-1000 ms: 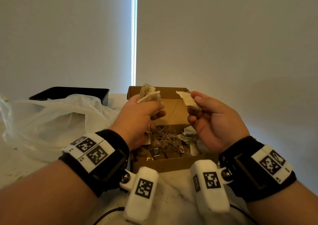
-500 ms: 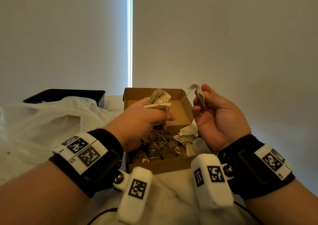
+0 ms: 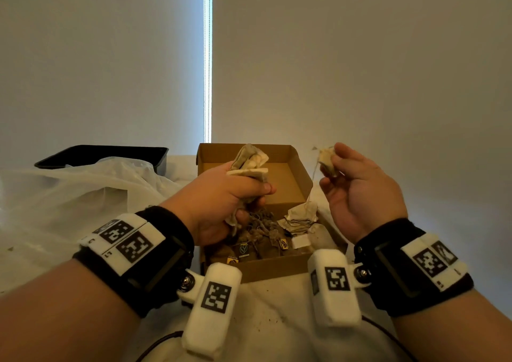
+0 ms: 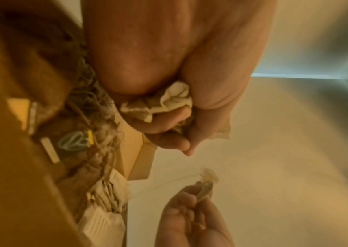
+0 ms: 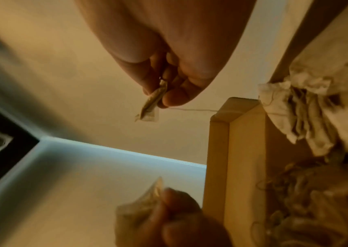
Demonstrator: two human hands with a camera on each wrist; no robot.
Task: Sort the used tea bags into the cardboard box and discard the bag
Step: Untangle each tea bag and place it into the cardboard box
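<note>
We see a cardboard box (image 3: pixel 298 173) of plain brown board, matt and smooth inside. The tea bags (image 3: pixel 250 162) look like thin, crumpled paper, stained beige, with fine thread strings and small glossy printed tags (image 3: pixel 243 249). Beside them lies a plastic bag (image 3: pixel 83 192), translucent and wrinkled, and behind it a black tray (image 3: pixel 102 153) of smooth, faintly shiny plastic. Our wristbands (image 3: pixel 163 253) appear to be black cloth.

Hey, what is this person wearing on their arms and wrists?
Both forearms are bare, with no sleeves. Each wrist carries a wide black band: left band, right band. White blocks printed with black square codes sit on top of the bands. A white rounded camera pod with a code hangs under each wrist, and a thin dark cable trails from it.
</note>
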